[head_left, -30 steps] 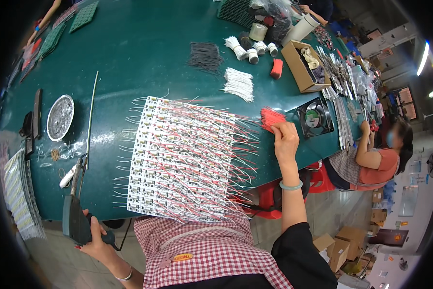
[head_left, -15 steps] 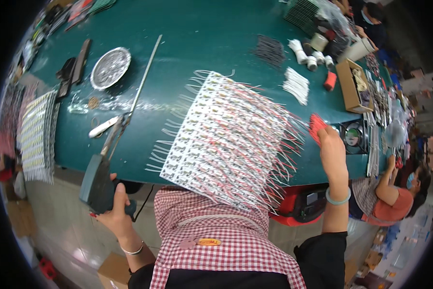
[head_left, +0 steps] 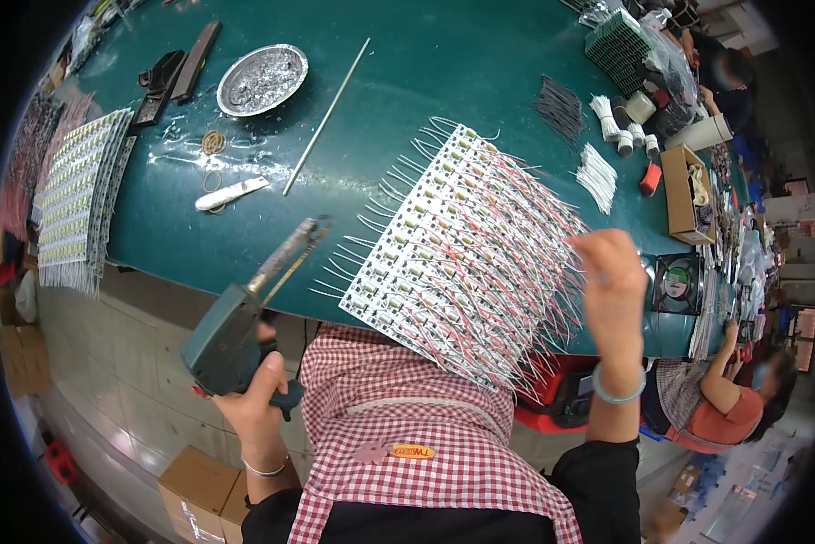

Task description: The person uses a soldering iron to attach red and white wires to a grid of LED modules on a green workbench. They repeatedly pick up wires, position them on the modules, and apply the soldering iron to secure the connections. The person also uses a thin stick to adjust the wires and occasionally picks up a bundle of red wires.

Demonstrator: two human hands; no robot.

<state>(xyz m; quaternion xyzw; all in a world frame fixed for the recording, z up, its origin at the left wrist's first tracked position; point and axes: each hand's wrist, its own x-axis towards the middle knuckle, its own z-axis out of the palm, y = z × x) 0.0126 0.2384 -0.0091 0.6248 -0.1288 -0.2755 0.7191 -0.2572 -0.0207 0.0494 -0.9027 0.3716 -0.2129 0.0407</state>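
Left hand: the left hand (head_left: 255, 399) is clenched around the grip of a dark green gun-shaped tool (head_left: 235, 331), held just off the near edge of the table, its metal tip reaching over the edge.
Right hand: the right hand (head_left: 611, 272) is raised over the right side of the panel; whether its fingers pinch any of the wires cannot be told from here. A pale bracelet (head_left: 618, 392) sits on the wrist.
Panel: a large white board of small parts (head_left: 466, 254) lies tilted on the green table (head_left: 407, 72), its near corner hanging over the edge, with red and white wires sticking out on both sides.
Middle of table: a white-handled knife (head_left: 231, 193) and a long thin rod (head_left: 326, 116) lie left of the panel.
Far side: a round metal dish (head_left: 261, 80) sits beyond the knife; bundles of white wires (head_left: 598, 177) and a cardboard box (head_left: 684, 195) lie to the right.
Left edge: more white boards (head_left: 77, 204) are stacked there.
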